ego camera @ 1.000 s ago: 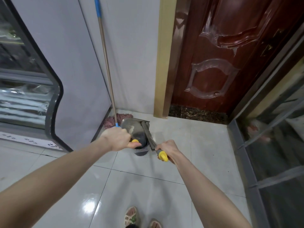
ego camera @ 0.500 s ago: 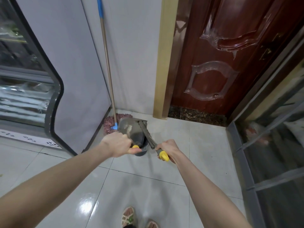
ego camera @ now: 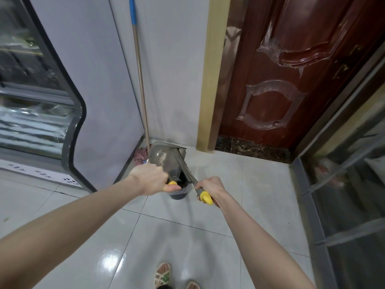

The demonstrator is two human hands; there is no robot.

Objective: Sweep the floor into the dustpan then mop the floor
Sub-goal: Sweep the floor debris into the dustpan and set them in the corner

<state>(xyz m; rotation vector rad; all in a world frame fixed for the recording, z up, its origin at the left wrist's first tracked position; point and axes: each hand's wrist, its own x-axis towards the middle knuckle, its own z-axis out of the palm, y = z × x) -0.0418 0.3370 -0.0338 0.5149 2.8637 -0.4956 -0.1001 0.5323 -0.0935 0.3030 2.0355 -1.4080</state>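
Observation:
My left hand (ego camera: 151,178) grips the yellow-tipped handle of a grey dustpan (ego camera: 164,158), whose pan stands near the wall corner. My right hand (ego camera: 210,187) grips the grey, yellow-capped handle of a broom (ego camera: 185,167); its bristle end reaches into the dustpan's right side. A mop (ego camera: 140,76) with a blue-topped wooden pole leans in the corner, its pink string head (ego camera: 139,156) on the floor just left of the dustpan.
A glass-fronted display fridge (ego camera: 41,101) stands at the left, its white side panel toward the corner. A dark red door (ego camera: 291,69) with a gold frame fills the back right. A metal-framed glass partition (ego camera: 343,195) runs along the right. My sandalled feet (ego camera: 164,275) stand on glossy white tiles.
The view has drawn closer to the corner. The dustpan and broom have moved toward the wall, right beside the mop head. Both hands keep their grips.

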